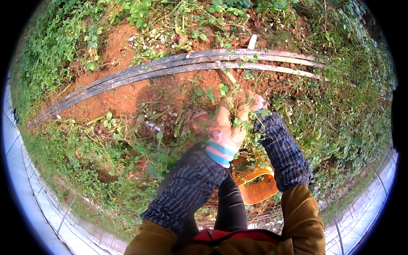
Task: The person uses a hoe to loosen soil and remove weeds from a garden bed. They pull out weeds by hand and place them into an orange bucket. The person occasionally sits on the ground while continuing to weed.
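Red soil bed [123,100], weeds all round, drip hoses [178,68] across the top. My left hand [225,123] & right hand [250,106] both clenched on a weed clump [233,98] mid-frame. Risk: stems snap, roots stay in, or I snag a hose.

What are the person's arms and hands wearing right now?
Both forearms wear dark blue sleeve covers with thin pale checks, over mustard-brown jacket sleeves at the upper arms. The left hand has a pale, pinkish glove with a turquoise-and-pink striped cuff at the wrist. The right hand seems to wear a similar pale glove, partly hidden by leaves.
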{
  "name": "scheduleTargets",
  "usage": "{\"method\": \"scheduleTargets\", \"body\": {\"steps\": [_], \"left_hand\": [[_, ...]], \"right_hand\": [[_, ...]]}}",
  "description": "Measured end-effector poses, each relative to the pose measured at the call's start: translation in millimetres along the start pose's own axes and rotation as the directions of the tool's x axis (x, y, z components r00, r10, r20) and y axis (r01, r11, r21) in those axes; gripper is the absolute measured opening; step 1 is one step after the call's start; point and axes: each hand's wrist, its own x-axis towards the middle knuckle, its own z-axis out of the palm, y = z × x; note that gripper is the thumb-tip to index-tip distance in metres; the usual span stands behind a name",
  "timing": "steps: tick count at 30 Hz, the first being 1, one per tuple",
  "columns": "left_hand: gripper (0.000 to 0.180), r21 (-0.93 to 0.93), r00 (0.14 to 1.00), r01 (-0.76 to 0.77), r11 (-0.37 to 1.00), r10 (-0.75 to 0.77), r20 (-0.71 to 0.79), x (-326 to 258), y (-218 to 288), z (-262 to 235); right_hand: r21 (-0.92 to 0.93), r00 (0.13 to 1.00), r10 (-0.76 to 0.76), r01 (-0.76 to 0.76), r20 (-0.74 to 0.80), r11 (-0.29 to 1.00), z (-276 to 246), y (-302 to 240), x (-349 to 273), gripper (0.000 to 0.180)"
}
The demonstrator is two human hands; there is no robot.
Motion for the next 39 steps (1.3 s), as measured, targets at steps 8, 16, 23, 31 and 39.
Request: {"method": "scheduleTargets", "body": {"steps": [8, 16, 23, 31, 39], "left_hand": [[0.035, -0.173, 0.988, -0.101, 0.98, 0.119, 0.097, -7.1, -10.3, 22.1], [0.032, 0.014, 0.994, -0.101, 0.995, 0.1, 0.031, -11.3, -16.6, 18.8], [0.037, -0.106, 0.996, -0.086, 0.991, 0.082, -0.04, 11.8, -10.6, 5.4], [0.051, -0.028, 0.988, -0.103, 0.994, 0.099, -0.119, 25.1, 1.0, -0.2], [0.044, 0.125, 0.993, -0.033, 0.992, 0.047, -0.109, 32.6, 11.9, -6.4]], "right_hand": [[0.925, 0.986, -0.116, 0.067, -0.119, -0.375, 47.6, -20.7, -29.9, 0.028], [0.323, 0.975, 0.084, -0.014, -0.204, 0.946, 34.6, -89.4, 36.4, 0.028], [0.395, 0.996, -0.085, 0.068, 0.026, 0.916, 18.0, -50.2, 25.6, 0.028], [0.059, 0.992, 0.045, -0.038, -0.117, 0.998, 5.7, -92.2, 23.1, 0.032], [0.011, 0.999, -0.029, 0.03, -0.043, 1.0, -10.4, -120.9, -37.5, 0.029]]}}
